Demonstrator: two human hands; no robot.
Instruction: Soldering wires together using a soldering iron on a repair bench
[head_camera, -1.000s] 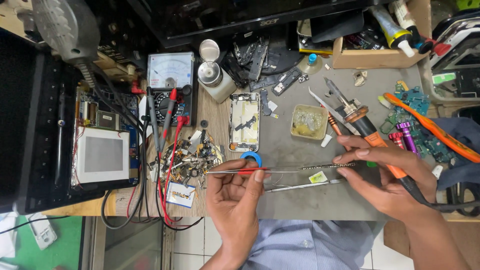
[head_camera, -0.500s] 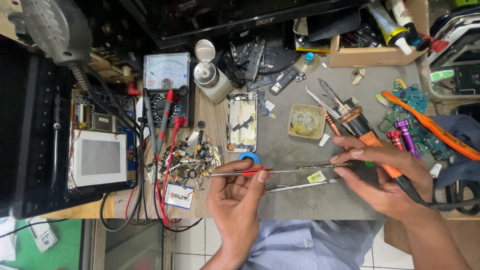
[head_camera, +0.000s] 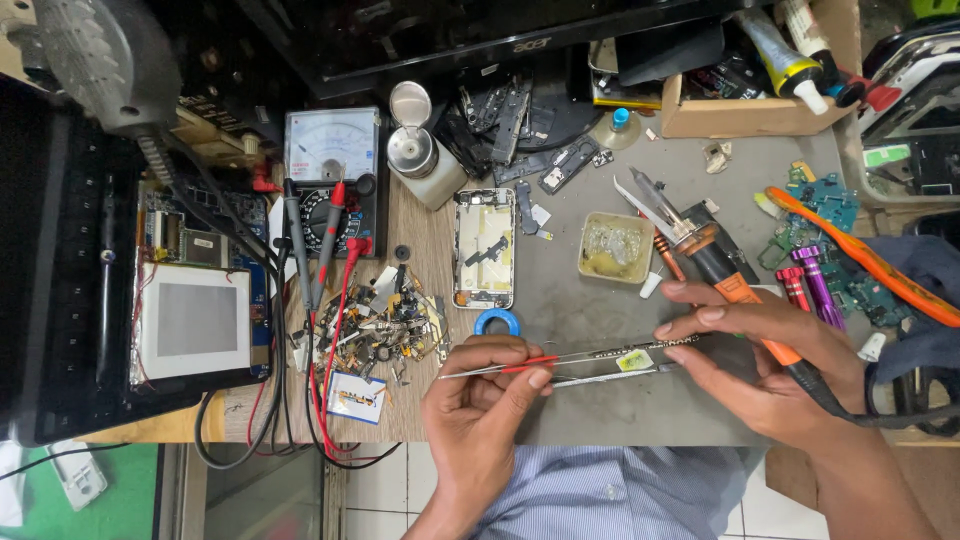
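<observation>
Little changed over the last second: both hands in the same pose at the front edge of the workbench (head_camera: 600, 300), the view merely drifted a touch, a sign of steady, close work rather than a fresh move. Left hand (head_camera: 480, 405) pinched shut on thin metal tweezers (head_camera: 560, 360) with a red mark partway along them, thumb and forefinger closed on the left end. Right hand (head_camera: 765, 365) wrapped around the orange handle of a soldering iron (head_camera: 720, 275), tip pointing away toward the back of the bench, forefinger and thumb meeting the right end of the tweezers. Between the two hands, a small yellow-green chip (head_camera: 634, 361) lying on the grey mat right at the tweezers; whether gripped or only touched cannot be told. Just beyond the left hand, a blue ring (head_camera: 497, 321). Farther back, an opened phone (head_camera: 484, 248) face down, a square tub of flux (head_camera: 615, 246) beside it. At left, a heap of small metal parts (head_camera: 385, 325) and an analogue meter (head_camera: 332, 165) with red and black leads.
</observation>
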